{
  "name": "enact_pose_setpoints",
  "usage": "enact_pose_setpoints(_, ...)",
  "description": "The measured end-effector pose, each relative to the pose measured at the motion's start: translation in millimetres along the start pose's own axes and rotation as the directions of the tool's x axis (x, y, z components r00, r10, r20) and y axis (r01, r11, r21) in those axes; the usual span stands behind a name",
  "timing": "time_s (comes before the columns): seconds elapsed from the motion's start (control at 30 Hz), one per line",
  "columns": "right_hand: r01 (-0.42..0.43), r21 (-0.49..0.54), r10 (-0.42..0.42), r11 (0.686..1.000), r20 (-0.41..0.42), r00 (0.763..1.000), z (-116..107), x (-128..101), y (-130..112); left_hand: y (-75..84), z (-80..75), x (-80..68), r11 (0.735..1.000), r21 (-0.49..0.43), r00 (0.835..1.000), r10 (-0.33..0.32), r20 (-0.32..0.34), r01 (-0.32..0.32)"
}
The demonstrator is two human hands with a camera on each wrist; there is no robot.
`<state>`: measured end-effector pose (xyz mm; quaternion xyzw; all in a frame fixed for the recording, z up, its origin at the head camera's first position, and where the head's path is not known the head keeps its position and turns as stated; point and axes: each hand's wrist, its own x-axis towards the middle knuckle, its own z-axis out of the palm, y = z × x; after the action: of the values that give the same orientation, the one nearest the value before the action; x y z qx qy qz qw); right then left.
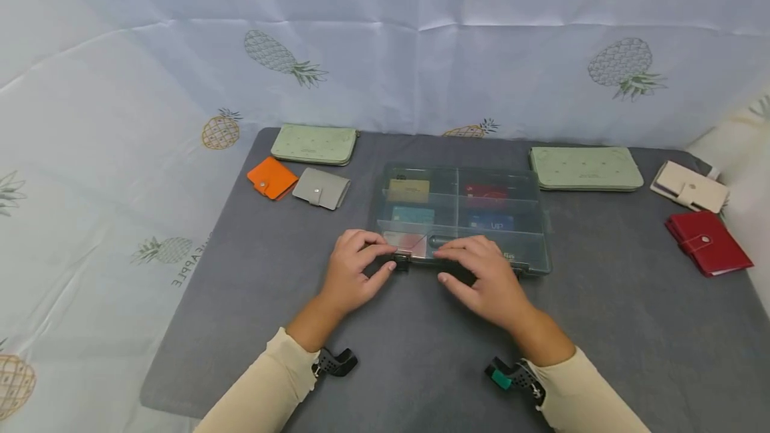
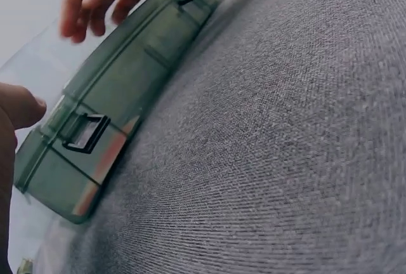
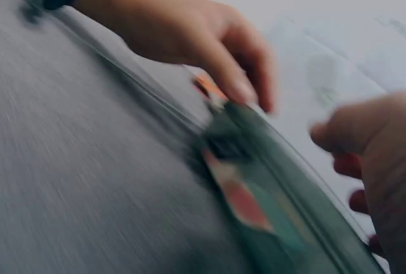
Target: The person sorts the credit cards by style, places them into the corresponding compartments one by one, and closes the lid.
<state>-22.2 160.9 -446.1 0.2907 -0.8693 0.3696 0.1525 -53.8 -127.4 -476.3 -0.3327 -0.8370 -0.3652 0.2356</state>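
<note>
A translucent green compartment box point(image 1: 543, 249) lies with its lid down in front of me. Through the lid show a gold card point(image 1: 409, 190), a red card point(image 1: 486, 192), a light blue card point(image 1: 412, 214), a dark blue card point(image 1: 492, 222) and a pinkish card point(image 1: 406, 244). My left hand point(image 1: 355, 269) is at the front left of the box, fingers loosely bent over the lid edge, thumb near a dark latch point(image 2: 87, 133). My right hand point(image 1: 484, 279) is over the middle of the front edge, its fingers relaxed; whether they touch the lid I cannot tell.
Left of the box lie a green wallet point(image 1: 315, 144), an orange card holder point(image 1: 272, 178) and a grey card holder point(image 1: 321, 188). To the right are another green wallet point(image 1: 586, 168), a cream card holder point(image 1: 690, 186) and a red one point(image 1: 708, 242). A grey cloth point(image 1: 252, 299) covers the table.
</note>
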Motion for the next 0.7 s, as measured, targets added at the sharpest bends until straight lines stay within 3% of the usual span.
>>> enact_pose_setpoints(0.17,-0.003,-0.173,0.003,0.985,0.001,1.0,31.6,14.0,-10.0,-2.1,4.8,-3.2,1.0,0.009,0.999,-0.015,-0.036,0.015)
enact_pose_setpoints(0.33,0.002,-0.348,-0.012,0.938,-0.026,1.0,51.7,15.7,-12.4,-6.7,10.7,-8.8,0.995,-0.067,0.995,-0.072,-0.065,0.068)
enact_pose_setpoints(0.47,-0.028,-0.402,0.003,0.915,-0.064,0.998,62.6,13.9,-15.1,-9.0,17.4,-11.3,0.989,-0.094,0.992,-0.115,-0.047,0.111)
enact_pose_setpoints(0.7,-0.054,-0.426,0.009,0.903,-0.106,0.994,70.1,15.3,-16.2,-12.2,20.7,-10.0,0.998,-0.023,0.998,-0.061,-0.008,0.061)
